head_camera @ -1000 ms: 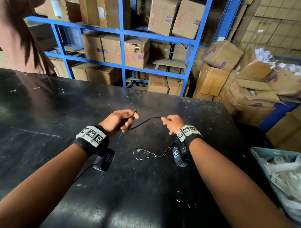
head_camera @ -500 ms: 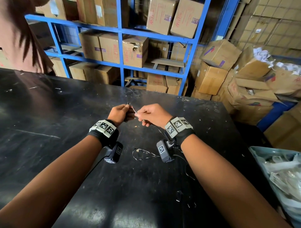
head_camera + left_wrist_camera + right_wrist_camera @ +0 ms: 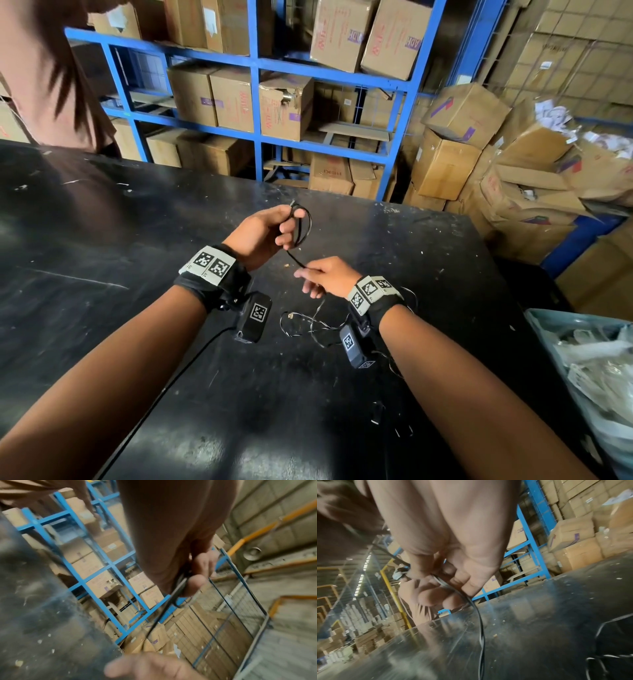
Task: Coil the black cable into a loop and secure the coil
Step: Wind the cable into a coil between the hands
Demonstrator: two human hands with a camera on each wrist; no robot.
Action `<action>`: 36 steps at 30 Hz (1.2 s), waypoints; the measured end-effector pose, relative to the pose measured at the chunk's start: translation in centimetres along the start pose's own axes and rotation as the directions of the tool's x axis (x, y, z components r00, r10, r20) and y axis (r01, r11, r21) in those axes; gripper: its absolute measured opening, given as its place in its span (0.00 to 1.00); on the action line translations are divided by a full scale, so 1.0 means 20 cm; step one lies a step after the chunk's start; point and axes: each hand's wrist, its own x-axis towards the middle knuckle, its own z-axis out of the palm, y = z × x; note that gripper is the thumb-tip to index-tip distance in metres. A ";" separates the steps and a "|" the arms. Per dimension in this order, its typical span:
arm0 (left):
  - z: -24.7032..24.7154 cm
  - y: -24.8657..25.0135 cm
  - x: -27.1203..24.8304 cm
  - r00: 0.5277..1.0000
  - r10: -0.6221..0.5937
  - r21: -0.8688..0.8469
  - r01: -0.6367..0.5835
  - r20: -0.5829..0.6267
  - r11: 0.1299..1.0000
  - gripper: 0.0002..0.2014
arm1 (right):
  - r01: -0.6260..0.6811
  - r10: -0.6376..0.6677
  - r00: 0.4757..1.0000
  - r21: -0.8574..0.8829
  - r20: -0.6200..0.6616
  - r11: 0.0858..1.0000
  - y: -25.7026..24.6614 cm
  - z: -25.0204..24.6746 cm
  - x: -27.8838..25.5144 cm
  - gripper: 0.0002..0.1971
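Observation:
A thin black cable [image 3: 306, 226] makes one small loop in my left hand [image 3: 274, 228], which pinches it above the black table [image 3: 102, 240]. From the loop the cable runs down to my right hand [image 3: 317, 277], whose fingers pinch it a little lower and nearer to me. The left wrist view shows the cable [image 3: 173, 599] under my thumb. In the right wrist view the cable [image 3: 477, 614] leaves my fingers and drops to the table. The loose rest of the cable [image 3: 308, 322] lies tangled between my wrists.
A blue shelf rack [image 3: 257, 65] full of cardboard boxes stands behind the table. Piled boxes [image 3: 479, 154] crowd the back right. A bin with plastic bags [image 3: 589, 359] sits at the right edge. Another person [image 3: 41, 75] stands at the far left. Small clips [image 3: 376, 411] lie near me.
My hands were together half a second ago. They have parted: the left rose with a fresh loop of cable, and the right slid down along the cable toward me.

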 end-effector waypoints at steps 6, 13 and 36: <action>0.00 -0.07 -0.06 0.997 0.013 0.260 -0.032 0.075 0.965 0.11 | -0.088 0.007 0.931 -0.206 -0.365 0.975 -0.06 -0.22 -0.02 0.22; -0.04 -0.12 -0.06 0.999 -0.025 0.393 0.032 -0.022 0.919 0.15 | 0.015 -0.091 0.985 -0.448 -0.149 0.894 -0.18 -0.40 -0.03 0.10; -0.14 -0.21 0.09 0.845 0.092 0.292 0.078 -0.527 0.953 0.18 | 0.099 -0.093 0.991 0.059 -0.092 0.993 -0.33 -0.04 0.00 0.07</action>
